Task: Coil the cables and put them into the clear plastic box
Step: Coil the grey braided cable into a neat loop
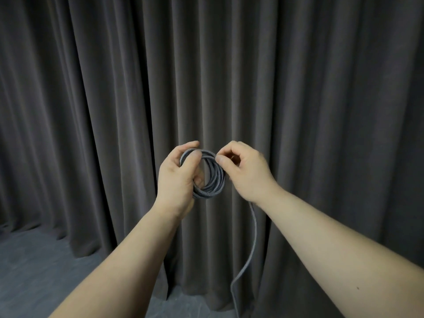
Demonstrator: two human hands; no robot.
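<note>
holding: your left hand (181,177) has its fingers curled through the grey braided cable (212,177), thumb pressed on top of the loops, so the coil hangs in front of the dark curtain (229,76).
feeding: your right hand (243,167), just right of the coil, pinches the strand between thumb and forefinger at the coil's upper edge; the other fingers are loosely curled.
tail: the loose end (253,237) drops from under your right wrist, below and to the right of the coil, and runs out of view at the bottom.
box: the clear plastic box is not in view, so the coil is nowhere near stowed.
risk: if your left thumb eases off, the loops would likely spring apart; a tug on the hanging tail could drag the last turn off the coil.
writing: none readable on the cable or curtain.
</note>
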